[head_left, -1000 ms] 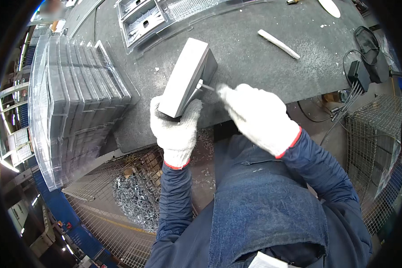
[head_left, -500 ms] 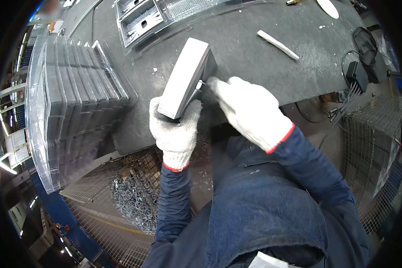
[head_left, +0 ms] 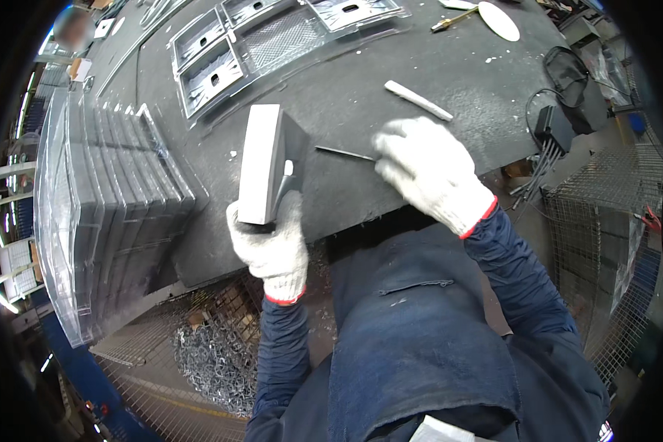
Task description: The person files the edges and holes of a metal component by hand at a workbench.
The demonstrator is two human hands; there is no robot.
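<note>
Block [head_left: 260, 163] in the left hand [head_left: 269, 247], rod [head_left: 344, 153] in the right hand [head_left: 427, 173], over a table [head_left: 339, 92].
Tray stack [head_left: 118, 214] left of the block, another tray [head_left: 281, 44] behind; stick [head_left: 418, 100] just beyond the rod hand; metal rings [head_left: 217, 365] in a basket [head_left: 136, 372], lower left.

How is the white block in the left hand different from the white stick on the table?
The block is thick; the stick is thin. The left hand holds the block; the stick lies on the table. Both show a long white surface.
</note>
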